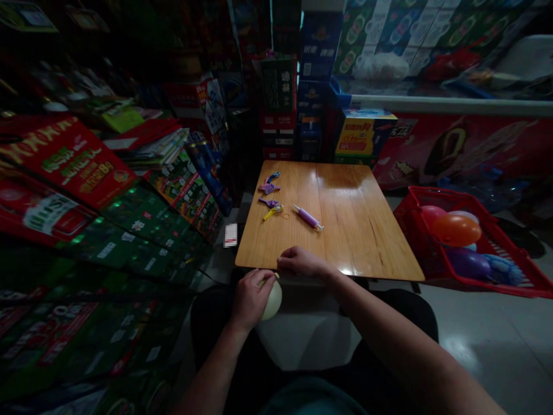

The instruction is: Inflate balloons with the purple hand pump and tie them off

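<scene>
My left hand (254,294) is closed round the neck of a pale yellow inflated balloon (272,302), which hangs below the table's front edge. My right hand (300,262) is just to the right of the balloon's neck, fingers pinched together; what they hold, if anything, is too small to make out. Ahead on the wooden table (345,230) lies a purple hand pump (307,218). Left of it rest a small rubber band (286,217), a yellow uninflated balloon (272,212), a purple uninflated balloon (270,202) and patterned uninflated balloons (268,187).
On the right, a red plastic basket (410,253) holds several inflated balloons, among them an orange balloon (457,229) and a purple balloon (466,263). Stacked green cartons (129,230) line my left side. More boxes (279,109) and a red-fronted freezer (466,144) stand behind the table.
</scene>
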